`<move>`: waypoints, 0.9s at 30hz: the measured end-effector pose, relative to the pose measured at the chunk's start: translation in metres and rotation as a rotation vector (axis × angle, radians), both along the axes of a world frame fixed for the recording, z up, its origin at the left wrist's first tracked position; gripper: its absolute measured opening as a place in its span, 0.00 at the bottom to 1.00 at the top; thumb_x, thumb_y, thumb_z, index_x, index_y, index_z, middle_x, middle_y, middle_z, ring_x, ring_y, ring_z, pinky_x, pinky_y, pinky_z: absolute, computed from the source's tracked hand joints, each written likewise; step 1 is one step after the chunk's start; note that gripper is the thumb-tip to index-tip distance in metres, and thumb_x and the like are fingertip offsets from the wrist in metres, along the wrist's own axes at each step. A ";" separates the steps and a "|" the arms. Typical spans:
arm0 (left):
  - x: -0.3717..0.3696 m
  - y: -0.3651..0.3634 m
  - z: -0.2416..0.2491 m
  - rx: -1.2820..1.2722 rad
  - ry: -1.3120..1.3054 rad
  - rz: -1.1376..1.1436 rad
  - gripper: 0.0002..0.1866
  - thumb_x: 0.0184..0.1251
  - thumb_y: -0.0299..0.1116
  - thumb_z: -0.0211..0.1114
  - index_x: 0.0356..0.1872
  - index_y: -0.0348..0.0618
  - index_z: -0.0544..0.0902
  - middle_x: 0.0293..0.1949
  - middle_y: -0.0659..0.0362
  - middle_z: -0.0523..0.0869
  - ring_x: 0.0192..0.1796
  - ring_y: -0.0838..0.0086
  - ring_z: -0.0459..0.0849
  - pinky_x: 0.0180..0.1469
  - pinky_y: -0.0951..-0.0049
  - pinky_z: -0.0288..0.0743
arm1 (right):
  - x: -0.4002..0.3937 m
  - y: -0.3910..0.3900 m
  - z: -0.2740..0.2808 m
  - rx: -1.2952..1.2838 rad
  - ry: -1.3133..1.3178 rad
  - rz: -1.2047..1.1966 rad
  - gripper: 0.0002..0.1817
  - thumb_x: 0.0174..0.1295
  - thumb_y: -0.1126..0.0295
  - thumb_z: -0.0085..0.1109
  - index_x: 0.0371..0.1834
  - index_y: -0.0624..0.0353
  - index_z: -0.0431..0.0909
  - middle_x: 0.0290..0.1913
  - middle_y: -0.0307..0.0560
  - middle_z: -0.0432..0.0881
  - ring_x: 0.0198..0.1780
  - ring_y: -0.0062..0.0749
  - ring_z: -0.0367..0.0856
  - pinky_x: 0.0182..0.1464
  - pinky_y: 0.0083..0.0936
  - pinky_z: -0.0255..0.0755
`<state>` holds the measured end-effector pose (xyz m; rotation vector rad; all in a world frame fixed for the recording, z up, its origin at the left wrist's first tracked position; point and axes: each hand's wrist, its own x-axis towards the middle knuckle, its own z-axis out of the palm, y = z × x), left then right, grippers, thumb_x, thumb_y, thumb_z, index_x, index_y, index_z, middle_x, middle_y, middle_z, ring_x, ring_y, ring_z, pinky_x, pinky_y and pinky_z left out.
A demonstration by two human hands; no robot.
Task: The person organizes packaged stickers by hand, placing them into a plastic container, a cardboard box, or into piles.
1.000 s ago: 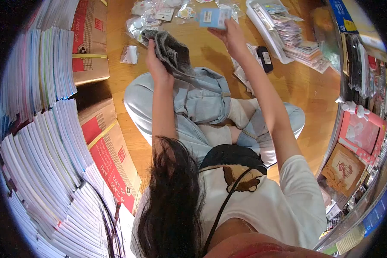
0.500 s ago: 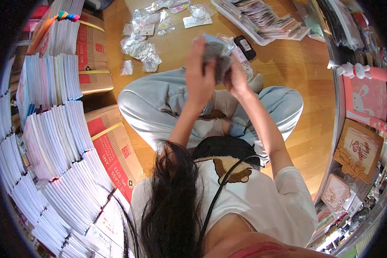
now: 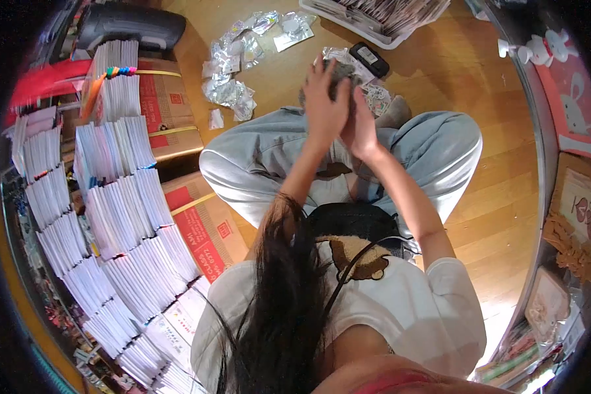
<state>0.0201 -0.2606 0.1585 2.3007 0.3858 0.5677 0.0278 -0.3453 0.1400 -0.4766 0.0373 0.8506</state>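
Between my two hands is a dark grey bundle [image 3: 340,73], too blurred and covered to name its kind. My left hand [image 3: 326,105] lies over its near left side, with fingers spread across it. From the right, my right hand [image 3: 360,125] presses against it, palm inward and fingers partly hidden. Just beyond them on the floor lie a black case [image 3: 369,60] with a white label and some clear packets [image 3: 378,97]. Farther left is a cluster of small clear plastic packets [image 3: 231,95], with a flat packet on a white card [image 3: 294,39] near its far end.
A white tray [image 3: 391,44] full of upright packets stands at the front. On the left are rows of stacked white booklets [image 3: 121,210] and cardboard boxes [image 3: 207,226]. A pink rabbit-printed item [image 3: 574,108] and a wooden frame [image 3: 571,243] line the right side. My crossed legs [image 3: 433,154] flank the hands.
My left hand has turned and spread its fingers over the bundle. The blue patch at the bundle's top no longer shows. The whole view has shifted, bringing more of the left shelves into sight.
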 end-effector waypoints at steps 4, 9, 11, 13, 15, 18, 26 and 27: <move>-0.008 -0.012 0.000 0.125 0.104 -0.087 0.20 0.63 0.35 0.53 0.58 0.49 0.73 0.67 0.51 0.60 0.71 0.52 0.50 0.67 0.47 0.41 | 0.000 -0.006 0.011 0.055 0.047 -0.020 0.36 0.65 0.40 0.31 0.69 0.53 0.49 0.68 0.41 0.57 0.67 0.31 0.58 0.67 0.32 0.48; 0.029 0.047 -0.005 -0.532 0.057 -0.030 0.20 0.67 0.33 0.48 0.58 0.37 0.70 0.64 0.43 0.63 0.67 0.50 0.58 0.67 0.62 0.50 | -0.010 0.005 0.005 0.077 -0.063 0.029 0.36 0.65 0.40 0.30 0.69 0.53 0.49 0.67 0.40 0.59 0.67 0.30 0.57 0.66 0.30 0.50; 0.015 0.029 -0.008 -0.393 0.017 -0.053 0.21 0.67 0.33 0.48 0.59 0.38 0.69 0.64 0.43 0.62 0.67 0.50 0.57 0.67 0.61 0.49 | -0.008 0.000 0.002 0.099 -0.017 0.015 0.36 0.65 0.40 0.30 0.68 0.53 0.50 0.66 0.40 0.60 0.67 0.30 0.57 0.66 0.30 0.50; -0.007 0.001 -0.004 -0.086 -0.034 -0.106 0.22 0.66 0.34 0.48 0.61 0.40 0.66 0.65 0.44 0.61 0.68 0.49 0.55 0.67 0.59 0.48 | -0.005 -0.003 0.001 0.080 0.023 -0.008 0.36 0.65 0.40 0.30 0.68 0.54 0.51 0.66 0.40 0.60 0.66 0.30 0.58 0.66 0.30 0.50; -0.019 -0.012 -0.007 0.024 -0.031 -0.102 0.24 0.66 0.33 0.47 0.62 0.37 0.63 0.64 0.44 0.62 0.68 0.52 0.57 0.68 0.61 0.48 | -0.003 -0.009 0.005 0.008 0.055 -0.024 0.37 0.65 0.40 0.29 0.68 0.56 0.51 0.66 0.41 0.60 0.65 0.31 0.59 0.66 0.31 0.50; -0.009 0.005 -0.005 0.066 -0.007 -0.068 0.23 0.68 0.34 0.45 0.62 0.36 0.63 0.64 0.43 0.63 0.67 0.51 0.58 0.67 0.62 0.49 | -0.004 -0.005 0.002 0.013 -0.042 -0.029 0.36 0.66 0.41 0.27 0.68 0.59 0.52 0.66 0.43 0.59 0.65 0.32 0.59 0.67 0.31 0.49; 0.009 0.007 -0.013 -0.002 0.007 0.043 0.26 0.70 0.37 0.40 0.64 0.28 0.56 0.63 0.38 0.61 0.66 0.51 0.59 0.68 0.62 0.48 | 0.005 -0.012 0.010 0.078 -0.005 0.023 0.36 0.66 0.41 0.28 0.64 0.61 0.58 0.62 0.45 0.66 0.63 0.33 0.62 0.66 0.31 0.48; -0.003 -0.014 -0.014 0.126 -0.015 0.028 0.26 0.70 0.37 0.41 0.63 0.28 0.57 0.63 0.37 0.60 0.66 0.50 0.59 0.67 0.58 0.48 | 0.010 -0.014 0.005 0.092 0.072 0.009 0.36 0.66 0.41 0.29 0.64 0.60 0.59 0.61 0.45 0.67 0.63 0.34 0.62 0.66 0.31 0.48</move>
